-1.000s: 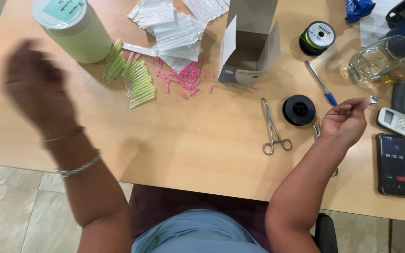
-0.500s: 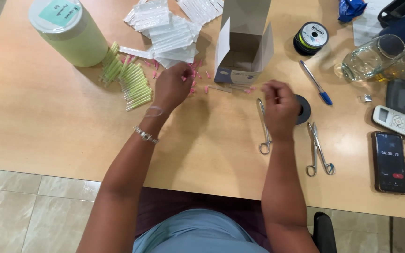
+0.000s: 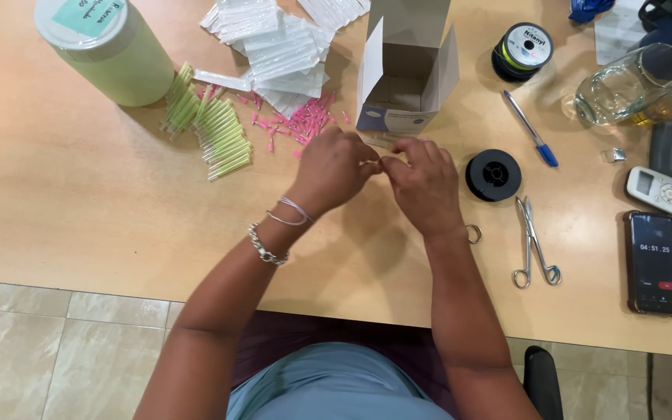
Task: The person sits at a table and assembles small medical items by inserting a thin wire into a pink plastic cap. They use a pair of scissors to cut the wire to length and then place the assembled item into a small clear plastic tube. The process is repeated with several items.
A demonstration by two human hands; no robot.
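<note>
My left hand (image 3: 332, 171) and my right hand (image 3: 423, 187) meet at the middle of the wooden table (image 3: 79, 202), fingertips pinched together. Both close on a thin clear tube (image 3: 377, 143) that pokes out above the fingers, just in front of an open white cardboard box (image 3: 406, 74). What else sits between the fingers is hidden. Loose pink caps (image 3: 305, 124) lie just beyond my left hand. Under my right wrist, one finger ring of metal forceps (image 3: 474, 233) shows.
Green tubes (image 3: 210, 131), clear packets (image 3: 274, 47) and a lidded pale green jar (image 3: 110, 54) lie at the back left. To the right are a black spool (image 3: 493, 175), metal scissors (image 3: 534, 247), a blue pen (image 3: 532, 132), a phone (image 3: 653, 263), a remote (image 3: 666, 194) and a glass jar (image 3: 624, 85).
My left hand came down from the raised left side to the centre. My right hand moved left from the table's right side. The two hands now touch at the fingertips.
</note>
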